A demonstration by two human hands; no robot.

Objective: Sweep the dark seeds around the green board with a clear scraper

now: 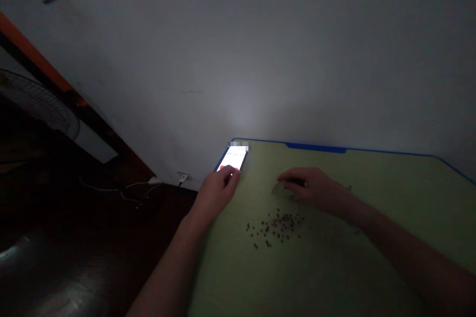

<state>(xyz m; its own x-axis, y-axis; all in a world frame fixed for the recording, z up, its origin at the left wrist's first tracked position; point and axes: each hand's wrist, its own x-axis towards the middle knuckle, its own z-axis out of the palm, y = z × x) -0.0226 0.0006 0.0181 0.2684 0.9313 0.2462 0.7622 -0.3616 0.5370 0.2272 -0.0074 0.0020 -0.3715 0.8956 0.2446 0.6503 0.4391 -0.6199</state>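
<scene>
Just beyond the dark bits [285,221], the right hand [314,187] is pinched narrow; phone [237,157] is touched by farther left hand [218,189]; neither hold can be told.

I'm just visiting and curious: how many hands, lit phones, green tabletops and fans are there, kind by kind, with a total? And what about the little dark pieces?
Hands: 2, the left hand and right hand
Lit phone: 1
Green tabletop: 1
Fan: 1
Total: 5
The little dark pieces are too small and crowded to count.
</scene>
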